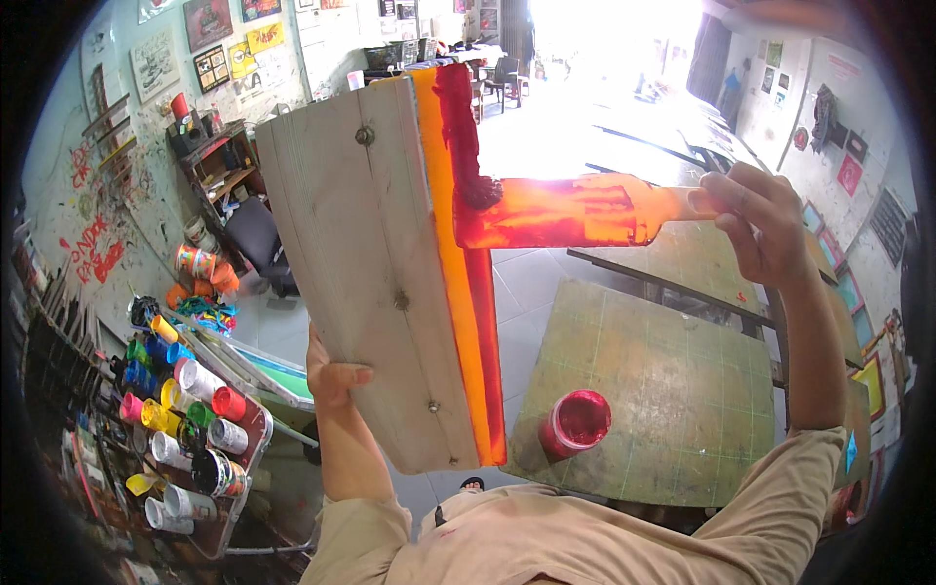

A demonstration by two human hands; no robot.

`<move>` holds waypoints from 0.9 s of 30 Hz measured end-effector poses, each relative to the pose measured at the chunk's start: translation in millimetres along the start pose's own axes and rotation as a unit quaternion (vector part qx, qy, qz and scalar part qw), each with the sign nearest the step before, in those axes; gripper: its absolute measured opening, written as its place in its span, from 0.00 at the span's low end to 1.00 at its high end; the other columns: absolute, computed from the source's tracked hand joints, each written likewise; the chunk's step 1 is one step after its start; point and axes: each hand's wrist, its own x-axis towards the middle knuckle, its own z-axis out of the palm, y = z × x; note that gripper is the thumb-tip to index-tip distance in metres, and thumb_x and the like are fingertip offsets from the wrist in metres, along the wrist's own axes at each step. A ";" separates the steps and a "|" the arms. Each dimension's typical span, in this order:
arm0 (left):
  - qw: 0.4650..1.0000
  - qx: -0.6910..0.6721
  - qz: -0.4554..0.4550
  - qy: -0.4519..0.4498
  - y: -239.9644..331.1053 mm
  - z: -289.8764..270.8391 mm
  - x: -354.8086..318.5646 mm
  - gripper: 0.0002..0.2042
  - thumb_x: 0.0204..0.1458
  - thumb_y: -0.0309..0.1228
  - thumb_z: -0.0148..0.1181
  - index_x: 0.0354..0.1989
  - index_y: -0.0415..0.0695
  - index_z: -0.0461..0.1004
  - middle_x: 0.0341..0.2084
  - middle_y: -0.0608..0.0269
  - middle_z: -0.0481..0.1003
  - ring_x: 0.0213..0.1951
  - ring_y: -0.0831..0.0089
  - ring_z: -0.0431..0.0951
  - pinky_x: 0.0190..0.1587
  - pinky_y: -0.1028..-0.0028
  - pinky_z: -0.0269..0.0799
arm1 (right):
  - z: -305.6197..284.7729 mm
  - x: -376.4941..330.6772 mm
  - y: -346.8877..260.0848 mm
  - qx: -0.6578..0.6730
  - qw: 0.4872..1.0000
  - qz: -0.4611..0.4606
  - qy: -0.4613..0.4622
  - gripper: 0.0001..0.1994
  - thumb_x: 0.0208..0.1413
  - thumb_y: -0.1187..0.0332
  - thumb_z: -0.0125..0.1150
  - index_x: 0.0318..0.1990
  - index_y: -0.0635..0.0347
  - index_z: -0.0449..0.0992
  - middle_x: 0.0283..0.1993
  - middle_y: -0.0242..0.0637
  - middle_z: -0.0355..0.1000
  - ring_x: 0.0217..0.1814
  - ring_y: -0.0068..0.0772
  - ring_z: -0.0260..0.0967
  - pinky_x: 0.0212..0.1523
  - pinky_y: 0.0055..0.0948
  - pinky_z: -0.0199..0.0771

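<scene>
My left hand [333, 378] grips a wide squeegee [351, 244] near its lower left edge, thumb on the near face and the other fingers hidden behind. The squeegee stands tilted, its grey board studded with several bolts. Along its right side runs an orange blade [460, 292] smeared with dark red ink. My right hand [759, 219] pinches the narrow handle of a flat orange ink spatula [570, 213], streaked with red. The spatula's broad end touches the blade's upper part, where a thick lump of red ink [480, 191] sits. Below is an open tub of red ink [558, 437].
The tub stands on a greenish gridded table [663, 380] before me. At left, a rack [255, 458] holds many coloured ink pots. Behind it are a dark chair [255, 234] and a small shelf [229, 175]. Long dark rails [663, 283] cross beyond the table.
</scene>
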 end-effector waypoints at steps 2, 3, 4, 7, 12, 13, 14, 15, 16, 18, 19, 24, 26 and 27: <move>0.999 0.005 0.015 -0.046 -0.2 -1.6 4.6 0.39 0.09 0.19 0.55 0.46 0.36 0.62 0.37 0.56 0.70 0.40 0.60 0.71 0.46 0.68 0.67 | -0.3 1.3 1.2 -0.017 1.000 -0.011 0.002 0.11 0.44 0.74 0.54 0.37 0.51 0.76 0.28 0.29 0.72 0.24 0.28 0.65 0.27 0.25 0.65; 0.999 -0.001 0.018 -0.048 -1.9 -1.5 5.6 0.39 0.09 0.19 0.55 0.46 0.36 0.62 0.37 0.56 0.70 0.40 0.60 0.71 0.46 0.69 0.67 | -0.8 1.9 1.8 -0.025 1.000 -0.016 0.001 0.11 0.44 0.74 0.54 0.37 0.51 0.76 0.28 0.28 0.72 0.24 0.28 0.65 0.27 0.25 0.65; 0.998 -0.017 0.022 -0.052 -3.5 -1.4 6.0 0.39 0.09 0.20 0.55 0.46 0.36 0.62 0.37 0.56 0.70 0.40 0.60 0.71 0.46 0.69 0.67 | -1.3 2.5 2.2 -0.028 0.999 -0.016 -0.001 0.11 0.44 0.74 0.54 0.37 0.51 0.76 0.28 0.28 0.72 0.24 0.27 0.65 0.27 0.25 0.64; 0.998 -0.028 0.034 -0.044 -4.6 -1.4 6.4 0.39 0.09 0.20 0.55 0.46 0.36 0.63 0.36 0.57 0.70 0.39 0.61 0.72 0.45 0.69 0.67 | -2.2 5.6 3.8 -0.034 0.999 -0.037 0.000 0.11 0.46 0.74 0.53 0.39 0.55 0.74 0.26 0.32 0.71 0.22 0.29 0.63 0.24 0.26 0.63; 0.998 0.002 0.032 -0.045 -1.8 -0.5 4.8 0.35 0.09 0.21 0.57 0.41 0.37 0.67 0.33 0.61 0.72 0.36 0.63 0.73 0.44 0.71 0.67 | -0.8 13.1 8.9 -0.041 0.996 -0.083 0.014 0.14 0.47 0.72 0.51 0.44 0.64 0.70 0.23 0.41 0.67 0.18 0.33 0.60 0.19 0.29 0.60; 0.998 0.005 0.033 -0.048 -1.4 -0.3 4.7 0.34 0.09 0.21 0.57 0.40 0.37 0.68 0.33 0.61 0.72 0.36 0.64 0.73 0.43 0.71 0.67 | -0.8 14.0 9.2 -0.043 0.996 -0.079 0.008 0.14 0.48 0.72 0.51 0.44 0.65 0.70 0.23 0.41 0.67 0.18 0.33 0.61 0.19 0.29 0.60; 0.998 0.007 0.036 -0.056 -1.2 -0.2 4.4 0.33 0.09 0.21 0.57 0.39 0.37 0.69 0.32 0.62 0.73 0.36 0.65 0.73 0.43 0.72 0.68 | -1.3 14.8 9.5 -0.042 0.996 -0.075 0.006 0.14 0.48 0.72 0.50 0.44 0.65 0.70 0.23 0.41 0.67 0.18 0.33 0.61 0.20 0.29 0.60; 0.998 0.011 0.032 -0.048 -1.1 0.0 4.0 0.33 0.09 0.21 0.57 0.39 0.38 0.69 0.32 0.62 0.73 0.35 0.65 0.73 0.43 0.72 0.68 | -1.8 15.5 9.6 -0.041 0.997 -0.069 0.001 0.14 0.48 0.72 0.50 0.44 0.65 0.69 0.23 0.41 0.67 0.18 0.33 0.61 0.20 0.29 0.61; 0.998 0.015 0.032 -0.045 -1.1 -0.1 3.6 0.33 0.09 0.21 0.57 0.39 0.38 0.69 0.32 0.61 0.73 0.35 0.65 0.73 0.42 0.72 0.68 | -2.3 16.2 9.8 -0.038 0.997 -0.068 0.003 0.14 0.49 0.72 0.50 0.44 0.65 0.70 0.23 0.41 0.67 0.18 0.33 0.61 0.20 0.29 0.61; 0.999 0.015 0.030 -0.043 -1.4 -0.5 3.2 0.33 0.08 0.21 0.58 0.39 0.38 0.69 0.32 0.61 0.73 0.35 0.65 0.73 0.42 0.72 0.68 | -3.5 17.8 10.5 -0.030 0.998 -0.061 0.007 0.14 0.49 0.72 0.49 0.45 0.65 0.70 0.23 0.40 0.67 0.19 0.32 0.61 0.20 0.29 0.61; 0.999 0.013 0.029 -0.043 -1.7 -0.9 3.2 0.33 0.08 0.21 0.58 0.39 0.38 0.69 0.32 0.62 0.73 0.35 0.65 0.74 0.42 0.72 0.68 | -4.1 18.6 10.9 -0.028 0.998 -0.059 0.007 0.14 0.50 0.72 0.49 0.45 0.65 0.70 0.23 0.40 0.67 0.19 0.32 0.61 0.20 0.29 0.61; 0.997 0.007 0.033 -0.063 -3.1 -5.1 3.8 0.34 0.08 0.19 0.58 0.40 0.37 0.69 0.32 0.61 0.73 0.34 0.66 0.74 0.41 0.72 0.68 | -7.7 21.5 14.1 -0.031 0.998 -0.045 0.017 0.14 0.50 0.71 0.49 0.46 0.63 0.70 0.23 0.40 0.67 0.19 0.31 0.61 0.21 0.29 0.61; 0.996 0.009 0.032 -0.080 -3.7 -7.3 4.7 0.35 0.08 0.18 0.58 0.40 0.37 0.69 0.33 0.61 0.73 0.35 0.66 0.74 0.41 0.72 0.69 | -9.6 22.6 16.2 -0.044 0.997 -0.052 0.029 0.14 0.50 0.71 0.49 0.46 0.62 0.70 0.23 0.39 0.67 0.20 0.31 0.61 0.21 0.29 0.61; 0.996 0.009 0.034 -0.078 -4.4 -8.2 4.8 0.34 0.08 0.18 0.58 0.40 0.37 0.69 0.33 0.61 0.73 0.35 0.66 0.74 0.41 0.73 0.69 | -9.8 23.1 17.2 -0.048 0.997 -0.056 0.035 0.14 0.50 0.71 0.49 0.46 0.62 0.70 0.23 0.39 0.67 0.20 0.30 0.61 0.21 0.29 0.61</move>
